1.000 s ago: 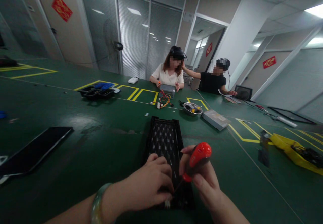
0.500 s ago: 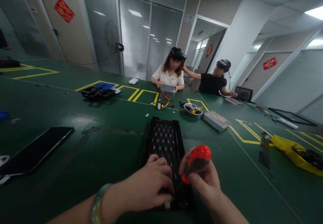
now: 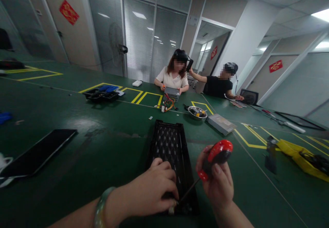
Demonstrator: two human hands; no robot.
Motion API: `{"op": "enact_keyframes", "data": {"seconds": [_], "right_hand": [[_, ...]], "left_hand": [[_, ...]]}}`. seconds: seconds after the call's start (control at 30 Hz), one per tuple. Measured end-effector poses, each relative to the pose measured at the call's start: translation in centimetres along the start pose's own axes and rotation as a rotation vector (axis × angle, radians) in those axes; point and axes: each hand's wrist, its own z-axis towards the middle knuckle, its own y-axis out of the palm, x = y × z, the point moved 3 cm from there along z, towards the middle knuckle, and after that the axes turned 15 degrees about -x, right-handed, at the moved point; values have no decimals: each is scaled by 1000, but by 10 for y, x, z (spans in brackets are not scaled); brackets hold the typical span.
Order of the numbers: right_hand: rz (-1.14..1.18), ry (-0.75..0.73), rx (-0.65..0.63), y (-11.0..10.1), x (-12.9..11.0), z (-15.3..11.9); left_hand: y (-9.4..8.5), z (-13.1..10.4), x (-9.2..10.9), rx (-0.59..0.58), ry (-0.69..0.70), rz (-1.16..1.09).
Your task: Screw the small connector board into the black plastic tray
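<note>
My right hand [image 3: 217,178] grips a screwdriver [image 3: 218,156] by its red and black handle, which is raised and tilted to the right. Its thin shaft slants down left to the near end of a black plastic frame [image 3: 189,173] with rows of small light marks inside. Over that near end, my left hand [image 3: 156,188] is closed, with fingertips pressed together beside the screwdriver tip. A small, pale metallic piece [image 3: 171,210] shows under those fingers. What the fingertips pinch is hidden.
A black flat panel [image 3: 41,152] lies left. Beyond the frame are a metal bowl [image 3: 196,112] of parts, a grey box [image 3: 221,123] and a black tray [image 3: 101,94]. A yellow bag [image 3: 303,159] lies right. Two people sit across the table, one handling a grey metal unit [image 3: 172,91].
My right hand and the screwdriver handle have moved right and slightly up, tilting the shaft so more shows. My left hand stays almost in place. Across the table, a person's raised hand now shows a dark object.
</note>
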Motion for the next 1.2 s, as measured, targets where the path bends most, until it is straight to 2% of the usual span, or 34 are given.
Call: {"op": "enact_keyframes", "data": {"seconds": [0.23, 0.67, 1.0, 1.1, 1.2], "right_hand": [[-40, -17, 169, -8, -2, 10], [-6, 20, 214, -11, 2, 11], [-3, 39, 330, -17, 6, 10], [-8, -17, 383, -20, 6, 12], [-40, -60, 424, -25, 8, 14]], "left_hand": [[-1, 0, 1, 4, 13, -15], [-2, -1, 2, 7, 5, -4], [-5, -1, 1, 31, 16, -26], [-8, -1, -1, 63, -15, -73], [-12, -1, -5, 143, -83, -123]]}}
